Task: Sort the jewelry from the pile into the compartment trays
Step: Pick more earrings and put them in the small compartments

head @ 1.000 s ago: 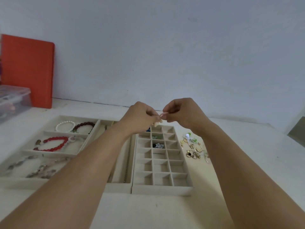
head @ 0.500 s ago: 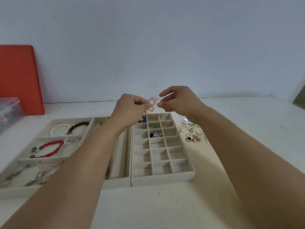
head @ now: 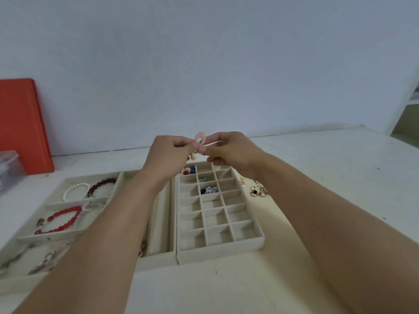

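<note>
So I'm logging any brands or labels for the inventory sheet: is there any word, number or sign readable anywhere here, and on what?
None can be read.
Orange board against the wall: plain, no print shows.
Clear plastic box at the left edge: blurred, no label to be made out.
Grid tray and pink ring pinched by the left hand and right hand: no marks visible.

matt velvety cloth lines the grid tray (head: 226, 251); glossy red bead bracelet (head: 63, 219).
</note>
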`<state>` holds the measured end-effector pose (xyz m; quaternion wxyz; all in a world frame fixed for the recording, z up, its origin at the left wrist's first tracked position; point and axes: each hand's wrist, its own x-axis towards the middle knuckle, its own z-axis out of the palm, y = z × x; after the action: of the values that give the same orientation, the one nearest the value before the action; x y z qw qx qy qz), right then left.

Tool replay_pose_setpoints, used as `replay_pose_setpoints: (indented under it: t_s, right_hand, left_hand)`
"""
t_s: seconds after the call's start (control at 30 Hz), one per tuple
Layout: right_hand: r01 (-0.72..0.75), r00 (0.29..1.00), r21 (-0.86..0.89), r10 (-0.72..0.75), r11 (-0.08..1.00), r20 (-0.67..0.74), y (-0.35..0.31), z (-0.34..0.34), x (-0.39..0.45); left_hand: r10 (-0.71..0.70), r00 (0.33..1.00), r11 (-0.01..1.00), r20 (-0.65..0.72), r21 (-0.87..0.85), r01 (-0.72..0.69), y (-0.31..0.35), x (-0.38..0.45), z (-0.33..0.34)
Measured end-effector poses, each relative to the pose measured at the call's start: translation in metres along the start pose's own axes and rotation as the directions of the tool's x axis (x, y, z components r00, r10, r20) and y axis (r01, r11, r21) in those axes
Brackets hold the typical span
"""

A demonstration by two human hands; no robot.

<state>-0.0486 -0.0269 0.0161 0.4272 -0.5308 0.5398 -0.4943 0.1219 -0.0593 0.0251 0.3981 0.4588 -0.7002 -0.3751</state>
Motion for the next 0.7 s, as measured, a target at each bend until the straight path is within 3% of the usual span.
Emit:
replay_pose_setpoints:
  t_s: [0.2, 0.4, 0.43, 0.5, 0.57, 0.7]
  right_hand:
    - [-0.048, 0.998, 0.150, 0.053, 0.988, -0.032, 0.001, -0.001, 0.004]
    - [-0.045, 0.995, 0.059, 0.050, 0.997, -0.081, 0.009, 0.004, 0.009]
    - [-0.034, 0.995, -0.015, 0.032, 0.999, -0.092, 0.009, 0.005, 0.010]
    - [0.017, 0.991, -0.334, -0.059, 0.943, -0.119, 0.008, 0.004, 0.014]
    - [0.066, 0.987, -0.647, -0.143, 0.759, -0.068, 0.005, 0.002, 0.018]
    - [0.148, 0.987, -0.855, -0.127, 0.497, 0.097, 0.004, 0.008, 0.025]
  left_hand:
    - [-0.011, 1.000, 1.000, 0.003, 0.013, 0.011, 0.000, 0.000, 0.000]
    - [-0.068, 0.997, 0.997, 0.028, 0.048, 0.067, -0.006, 0.001, 0.001]
    - [-0.075, 0.997, 0.995, 0.020, 0.060, 0.073, -0.008, 0.001, 0.000]
    - [-0.069, 0.996, 0.994, -0.061, 0.086, 0.074, -0.011, 0.003, -0.003]
    - [-0.056, 0.986, 0.996, -0.157, 0.053, 0.065, -0.011, 0.005, -0.007]
    - [-0.047, 0.969, 0.997, -0.244, -0.075, 0.029, -0.007, 0.008, -0.013]
